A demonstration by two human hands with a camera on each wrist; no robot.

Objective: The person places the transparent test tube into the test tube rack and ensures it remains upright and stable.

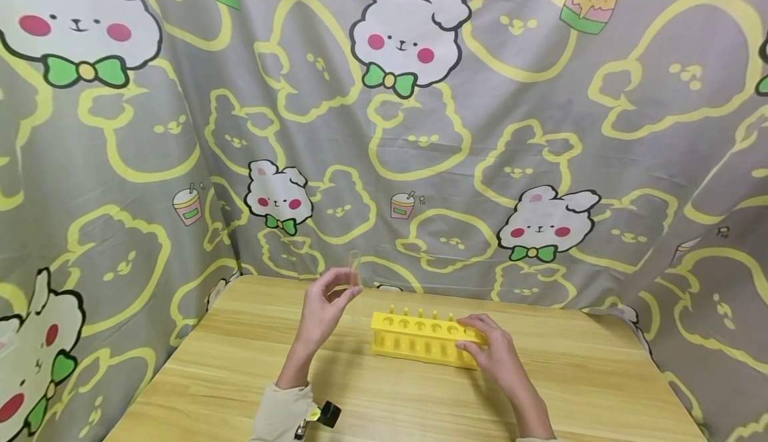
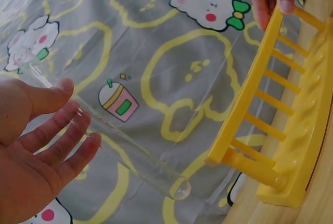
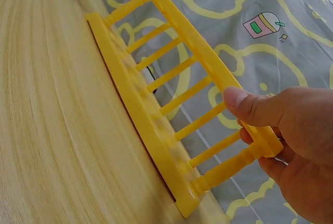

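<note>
Between thumb and fingertips my left hand (image 1: 324, 305) pinches a clear test tube (image 2: 138, 154), held upright near its top, rounded end down. The tube is beside the left end of a yellow test tube rack (image 1: 420, 342), which stands on the table. My right hand (image 1: 495, 349) grips the rack's right end, thumb on the near side of the top bar and fingers behind it, as the right wrist view shows. A row of round holes runs along the rack's top, with short pegs behind; no tube shows in the holes.
The wooden table (image 1: 216, 369) reaches back to a grey curtain (image 1: 432, 129) printed with rabbits and yellow outlines, which also hangs at both sides. A small black device (image 1: 329, 414) is strapped at the left sleeve (image 1: 282, 412).
</note>
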